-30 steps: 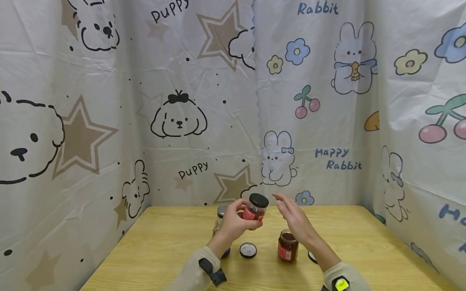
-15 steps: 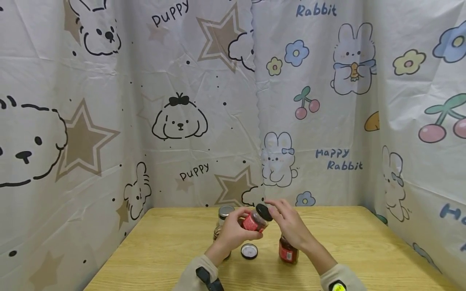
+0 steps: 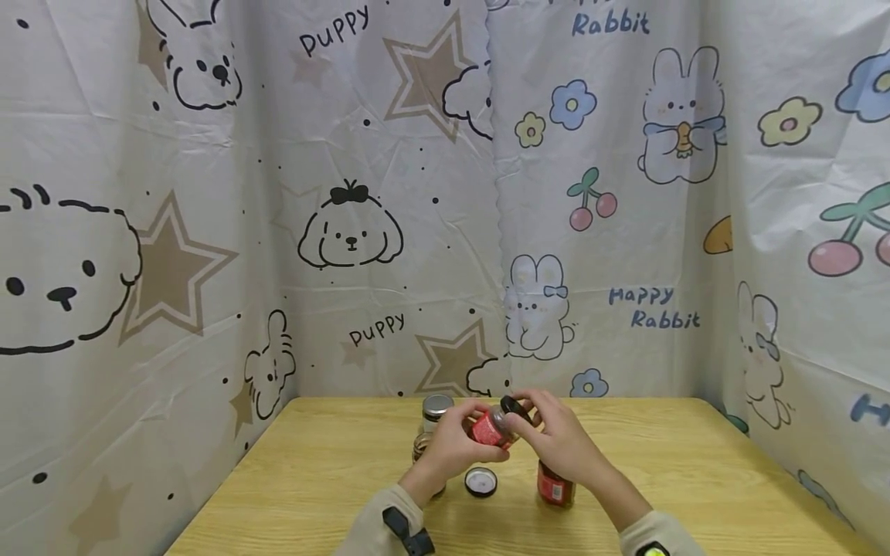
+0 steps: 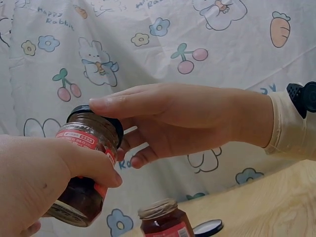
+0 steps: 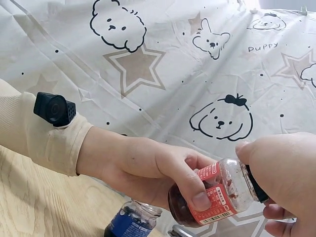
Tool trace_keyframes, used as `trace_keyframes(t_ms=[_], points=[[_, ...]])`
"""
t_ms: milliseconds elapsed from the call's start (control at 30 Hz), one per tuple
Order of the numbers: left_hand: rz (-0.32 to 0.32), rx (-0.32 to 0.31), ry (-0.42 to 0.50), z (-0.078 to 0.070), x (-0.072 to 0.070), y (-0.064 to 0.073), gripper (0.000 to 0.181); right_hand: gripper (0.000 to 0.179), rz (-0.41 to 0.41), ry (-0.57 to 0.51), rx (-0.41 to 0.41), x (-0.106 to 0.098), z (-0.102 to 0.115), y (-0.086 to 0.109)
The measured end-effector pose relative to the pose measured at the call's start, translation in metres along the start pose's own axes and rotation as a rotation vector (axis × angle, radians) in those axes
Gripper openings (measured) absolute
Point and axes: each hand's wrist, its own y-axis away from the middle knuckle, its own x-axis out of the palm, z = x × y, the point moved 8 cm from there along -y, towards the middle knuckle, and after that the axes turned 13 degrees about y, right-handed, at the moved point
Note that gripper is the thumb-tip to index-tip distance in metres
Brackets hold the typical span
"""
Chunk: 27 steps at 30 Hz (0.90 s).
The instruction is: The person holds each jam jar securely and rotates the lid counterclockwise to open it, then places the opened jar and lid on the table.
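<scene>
A glass jar with a red label and dark contents is held up over the table, tilted with its top to the right. My left hand grips its body, the thumb lying across the label in the right wrist view. On its mouth sits a black lid, which my right hand holds between thumb and fingers. Below the right hand stands a second red-labelled jar, partly covered by that hand. It is uncapped in the left wrist view, with a lid beside it.
A loose lid lies inside up on the wooden table. Behind my left hand stand a silver-lidded jar and an open jar with a blue label. A printed curtain surrounds the table.
My right hand has moved left and down from the air onto the black lid, its fingers closing round it. The held jar has gone from nearly upright to tilted right and sits slightly lower.
</scene>
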Motion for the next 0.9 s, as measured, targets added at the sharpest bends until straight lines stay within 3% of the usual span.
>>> trace_keyframes(t_ms=[267,700,900], points=[[0.008,-0.013,0.021,0.004,-0.001,-0.002,0.055,0.043,0.012,-0.021,-0.065,-0.003,0.005,0.002],[0.027,-0.046,0.078,0.006,-0.003,0.0,0.055,0.046,0.108,-0.049,-0.202,0.0,0.013,0.005],[0.028,-0.045,0.078,0.009,-0.004,0.0,0.054,0.046,0.125,-0.058,-0.201,0.002,0.014,0.006]])
